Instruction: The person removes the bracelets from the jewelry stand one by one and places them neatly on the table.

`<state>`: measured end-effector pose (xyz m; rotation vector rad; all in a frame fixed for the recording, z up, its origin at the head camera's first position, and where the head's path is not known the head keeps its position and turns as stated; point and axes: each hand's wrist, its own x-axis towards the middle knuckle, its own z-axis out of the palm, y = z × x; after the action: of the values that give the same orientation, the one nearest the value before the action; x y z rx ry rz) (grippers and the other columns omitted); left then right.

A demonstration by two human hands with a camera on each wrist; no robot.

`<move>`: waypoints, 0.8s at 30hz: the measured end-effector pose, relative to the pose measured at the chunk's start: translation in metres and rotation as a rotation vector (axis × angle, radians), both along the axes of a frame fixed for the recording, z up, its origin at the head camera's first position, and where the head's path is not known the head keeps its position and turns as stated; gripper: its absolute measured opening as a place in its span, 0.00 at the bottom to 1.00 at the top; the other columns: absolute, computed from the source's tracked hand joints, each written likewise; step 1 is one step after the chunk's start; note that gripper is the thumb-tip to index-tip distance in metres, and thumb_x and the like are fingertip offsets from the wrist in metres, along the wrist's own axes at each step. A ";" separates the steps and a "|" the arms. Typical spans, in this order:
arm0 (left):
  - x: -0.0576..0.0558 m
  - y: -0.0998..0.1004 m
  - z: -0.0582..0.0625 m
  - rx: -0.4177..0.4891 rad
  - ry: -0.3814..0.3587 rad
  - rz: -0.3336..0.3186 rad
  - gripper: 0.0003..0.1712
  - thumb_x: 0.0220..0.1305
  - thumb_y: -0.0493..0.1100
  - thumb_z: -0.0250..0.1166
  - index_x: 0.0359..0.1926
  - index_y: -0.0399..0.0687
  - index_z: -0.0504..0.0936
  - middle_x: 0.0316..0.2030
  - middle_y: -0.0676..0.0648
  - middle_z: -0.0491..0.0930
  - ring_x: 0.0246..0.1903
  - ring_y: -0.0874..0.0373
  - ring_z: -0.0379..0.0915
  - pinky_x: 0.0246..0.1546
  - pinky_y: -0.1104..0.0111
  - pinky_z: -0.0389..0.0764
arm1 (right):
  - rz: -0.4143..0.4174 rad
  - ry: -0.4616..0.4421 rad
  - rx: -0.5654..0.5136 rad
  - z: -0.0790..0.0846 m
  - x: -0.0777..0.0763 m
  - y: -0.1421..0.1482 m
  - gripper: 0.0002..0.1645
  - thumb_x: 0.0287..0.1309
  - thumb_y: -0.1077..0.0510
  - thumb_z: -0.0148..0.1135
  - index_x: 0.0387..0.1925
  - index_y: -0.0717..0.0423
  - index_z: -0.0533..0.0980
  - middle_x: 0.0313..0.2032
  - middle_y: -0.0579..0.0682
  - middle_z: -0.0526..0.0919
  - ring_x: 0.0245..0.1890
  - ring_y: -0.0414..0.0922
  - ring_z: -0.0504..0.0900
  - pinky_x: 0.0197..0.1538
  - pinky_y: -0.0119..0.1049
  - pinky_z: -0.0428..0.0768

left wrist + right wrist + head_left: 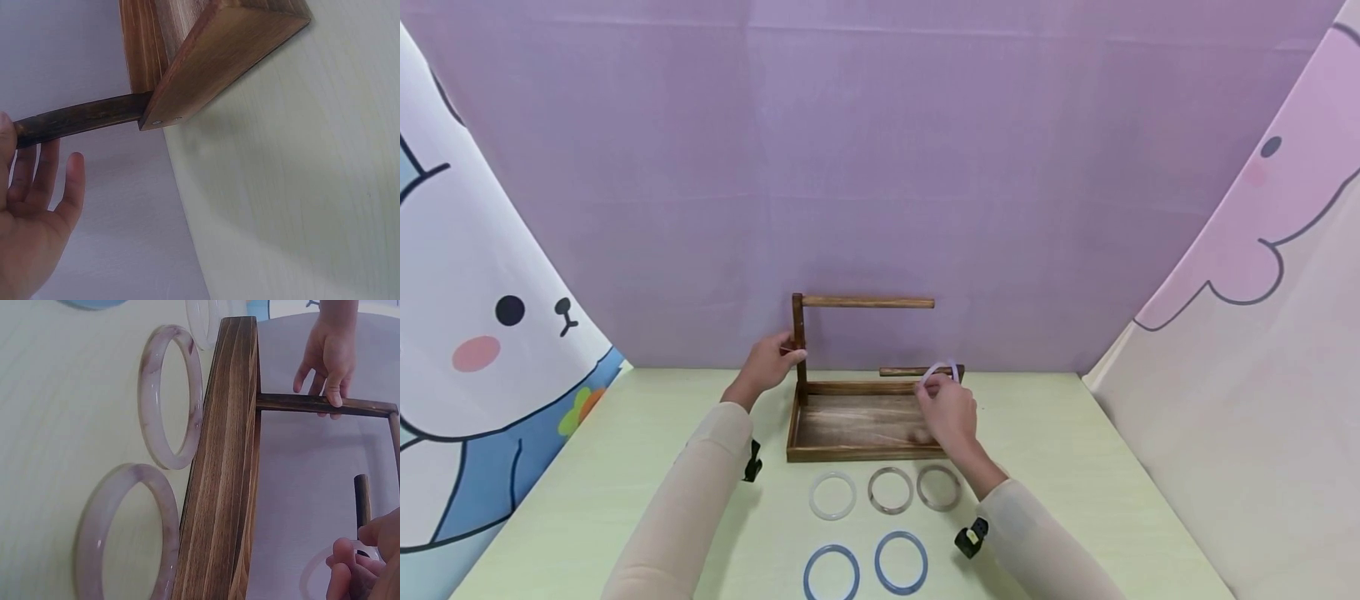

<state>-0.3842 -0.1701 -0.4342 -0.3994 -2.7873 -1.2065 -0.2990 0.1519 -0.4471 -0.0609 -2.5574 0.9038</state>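
A brown wooden stand (865,455) with a tray base stands at the back of the table. My left hand (767,364) grips its tall left post (799,333); in the left wrist view the fingers lie along the dark post (87,117). At the stand's right end, my right hand (950,411) pinches a pale lilac bangle (932,367). The bangle is at the short lower rod (898,372), which appears to pass through it in the right wrist view, close to the fingers (342,550). The upper rod (868,302) carries nothing.
In front of the tray lie a white bangle (832,518) and two brownish mottled bangles (891,511). Nearer still are two blue bangles (901,591). A lilac cloth (880,167) hangs behind the stand, and printed cartoon panels (467,267) flank the table.
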 end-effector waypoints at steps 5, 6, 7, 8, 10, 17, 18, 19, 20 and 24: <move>-0.001 0.000 0.000 0.001 0.006 -0.006 0.14 0.77 0.46 0.58 0.54 0.41 0.78 0.53 0.36 0.82 0.57 0.38 0.78 0.55 0.46 0.80 | -0.011 -0.004 -0.001 0.000 0.000 0.001 0.10 0.63 0.47 0.68 0.38 0.47 0.86 0.33 0.44 0.92 0.31 0.49 0.88 0.34 0.44 0.82; -0.001 0.000 0.000 0.001 0.008 -0.008 0.14 0.77 0.46 0.58 0.54 0.41 0.78 0.53 0.36 0.82 0.57 0.38 0.78 0.55 0.46 0.80 | -0.012 -0.004 -0.003 0.000 0.000 0.002 0.10 0.62 0.48 0.67 0.38 0.47 0.86 0.33 0.44 0.92 0.30 0.49 0.88 0.33 0.44 0.82; -0.001 0.000 0.000 0.002 0.011 -0.009 0.15 0.77 0.46 0.58 0.54 0.40 0.78 0.53 0.36 0.82 0.57 0.38 0.78 0.55 0.46 0.80 | -0.012 -0.007 -0.004 0.000 0.001 0.003 0.09 0.62 0.49 0.67 0.39 0.48 0.86 0.34 0.45 0.92 0.30 0.48 0.88 0.32 0.43 0.81; -0.001 0.000 0.000 0.005 0.012 -0.010 0.15 0.77 0.46 0.58 0.54 0.40 0.78 0.53 0.36 0.82 0.57 0.38 0.78 0.55 0.46 0.80 | -0.012 -0.009 -0.005 0.000 0.002 0.003 0.09 0.62 0.49 0.66 0.40 0.48 0.86 0.34 0.45 0.92 0.29 0.48 0.88 0.31 0.42 0.81; -0.001 0.000 0.000 0.006 0.017 -0.014 0.15 0.77 0.46 0.58 0.55 0.40 0.78 0.53 0.35 0.82 0.57 0.38 0.78 0.55 0.46 0.80 | -0.016 -0.011 -0.006 0.000 0.003 0.005 0.09 0.61 0.52 0.65 0.41 0.49 0.86 0.35 0.46 0.92 0.28 0.47 0.88 0.28 0.40 0.80; 0.000 0.000 0.000 -0.003 0.022 -0.014 0.15 0.77 0.46 0.58 0.54 0.40 0.78 0.52 0.35 0.82 0.57 0.38 0.78 0.55 0.46 0.80 | -0.023 0.007 0.012 -0.002 0.006 0.009 0.09 0.61 0.53 0.66 0.41 0.49 0.85 0.35 0.46 0.92 0.26 0.48 0.87 0.25 0.37 0.77; 0.001 0.000 0.000 -0.003 0.021 -0.013 0.15 0.77 0.46 0.58 0.54 0.40 0.78 0.52 0.35 0.82 0.57 0.38 0.78 0.55 0.46 0.80 | -0.025 0.011 0.019 -0.002 0.006 0.009 0.09 0.61 0.53 0.65 0.41 0.49 0.85 0.34 0.46 0.92 0.26 0.48 0.87 0.25 0.38 0.77; 0.001 0.000 0.000 -0.001 0.019 -0.013 0.15 0.77 0.46 0.58 0.55 0.40 0.78 0.53 0.35 0.82 0.57 0.38 0.78 0.55 0.46 0.80 | -0.025 0.015 0.022 -0.003 0.006 0.009 0.08 0.61 0.53 0.66 0.41 0.49 0.85 0.34 0.46 0.92 0.26 0.48 0.87 0.25 0.38 0.77; 0.001 0.000 0.001 -0.001 0.017 -0.014 0.15 0.77 0.46 0.58 0.55 0.40 0.78 0.53 0.35 0.82 0.57 0.38 0.78 0.55 0.46 0.80 | -0.026 0.020 0.025 -0.003 0.006 0.009 0.08 0.61 0.54 0.66 0.41 0.49 0.85 0.34 0.46 0.92 0.26 0.48 0.87 0.25 0.39 0.77; 0.003 0.000 0.002 0.001 0.005 -0.016 0.16 0.77 0.46 0.58 0.56 0.40 0.78 0.54 0.35 0.82 0.58 0.38 0.77 0.56 0.46 0.79 | -0.024 0.037 0.036 -0.003 0.007 0.009 0.07 0.61 0.54 0.67 0.40 0.49 0.84 0.34 0.46 0.92 0.28 0.49 0.88 0.26 0.41 0.79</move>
<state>-0.3813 -0.1703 -0.4317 -0.4256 -2.7844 -1.2088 -0.2925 0.1614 -0.4497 -0.0627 -2.5325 0.8416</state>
